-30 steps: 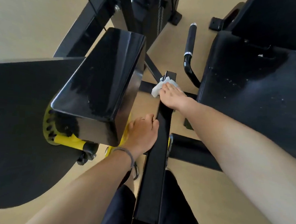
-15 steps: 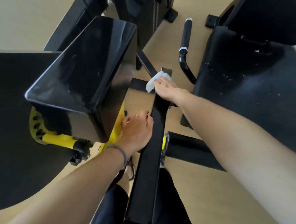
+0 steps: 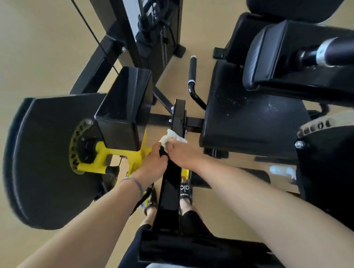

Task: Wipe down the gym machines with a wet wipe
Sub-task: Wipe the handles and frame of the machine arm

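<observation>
Right hand [image 3: 183, 155] pinched the wet wipe [image 3: 171, 138] flat on the black frame bar [image 3: 169, 187]. Left hand [image 3: 152, 163] gripped the bar's left side, just beside it. Bar's long axis ran away from the person; unwiped length lay beyond the wipe.

The part of the wet wipe [image 3: 172, 138] under the right hand [image 3: 182, 152] is hidden, so the grip on it cannot be made out. The fingertips of the left hand [image 3: 152, 163] are concealed behind the edge of the black beam [image 3: 171, 187]. Both forearms are cut off by the lower edge. The feet [image 3: 186, 193] are largely hidden by the beam. The round bar [image 3: 330, 53] at upper right is blurred and cut off by the right edge. The weight stack [image 3: 158, 18] is cropped at the top.
</observation>
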Demonstrator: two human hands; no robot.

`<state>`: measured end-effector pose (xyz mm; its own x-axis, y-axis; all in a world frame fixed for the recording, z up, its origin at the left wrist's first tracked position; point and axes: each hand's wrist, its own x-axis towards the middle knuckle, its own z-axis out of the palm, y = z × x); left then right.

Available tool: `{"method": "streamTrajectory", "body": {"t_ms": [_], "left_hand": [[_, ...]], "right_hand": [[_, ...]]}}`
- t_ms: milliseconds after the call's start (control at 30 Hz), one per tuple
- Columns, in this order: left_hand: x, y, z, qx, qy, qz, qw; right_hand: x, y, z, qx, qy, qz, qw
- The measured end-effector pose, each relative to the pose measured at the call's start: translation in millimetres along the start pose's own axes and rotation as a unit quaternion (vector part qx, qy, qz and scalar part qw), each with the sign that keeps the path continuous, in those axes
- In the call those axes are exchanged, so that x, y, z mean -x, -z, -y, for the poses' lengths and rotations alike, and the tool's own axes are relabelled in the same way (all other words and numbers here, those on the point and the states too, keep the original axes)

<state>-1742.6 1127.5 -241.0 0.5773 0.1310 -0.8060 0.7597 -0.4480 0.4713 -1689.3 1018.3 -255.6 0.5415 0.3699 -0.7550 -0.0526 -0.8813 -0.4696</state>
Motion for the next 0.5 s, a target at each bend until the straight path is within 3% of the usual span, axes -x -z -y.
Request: {"method": "streamTrajectory", "body": {"t_ms": [100,333,500], "left_hand": [[14.7,6.4,-9.0,0.003,0.011,0.013,1.0],[46.3,13.1,-30.7,-0.043,-0.016,0.042,0.998],[70.8,22.0,-57.3,-0.179,-0.036,0.026,0.983]], "right_hand": [[25.8,2.5,7.2,-0.048,-0.048,0.035,0.997],[64.2,2.0,10.8,-0.228,-0.121,-0.002,0.966],[89.0,23.9,18.3,-0.465,-0.137,-0.027,0.875]]}}
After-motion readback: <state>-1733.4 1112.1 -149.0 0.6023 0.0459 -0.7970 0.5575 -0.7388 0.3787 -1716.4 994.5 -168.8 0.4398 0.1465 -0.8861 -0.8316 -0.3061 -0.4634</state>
